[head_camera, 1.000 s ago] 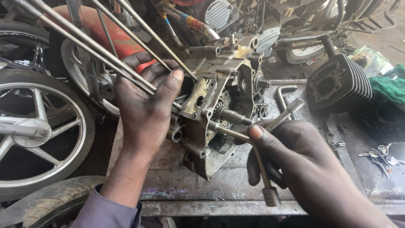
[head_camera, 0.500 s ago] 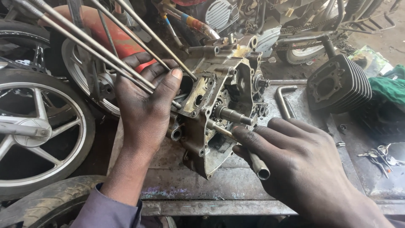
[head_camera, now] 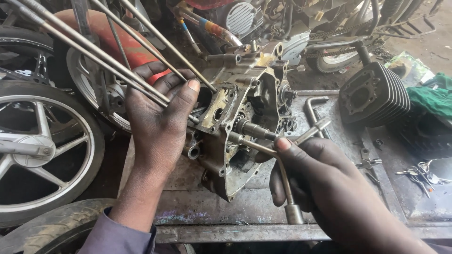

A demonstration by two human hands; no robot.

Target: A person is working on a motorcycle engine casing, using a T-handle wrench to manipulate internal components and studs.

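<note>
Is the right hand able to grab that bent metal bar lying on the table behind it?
Probably yes. The bent bar lies bare on the metal table, just past the right hand, with nothing on it. But that hand is holding the three-armed wrench, so it would need to let go first.

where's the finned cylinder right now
In the head view the finned cylinder lies at the upper right of the metal bench, right of the crankcase, beside a green cloth and above the right hand.

Soft even daylight, sharp focus
</note>
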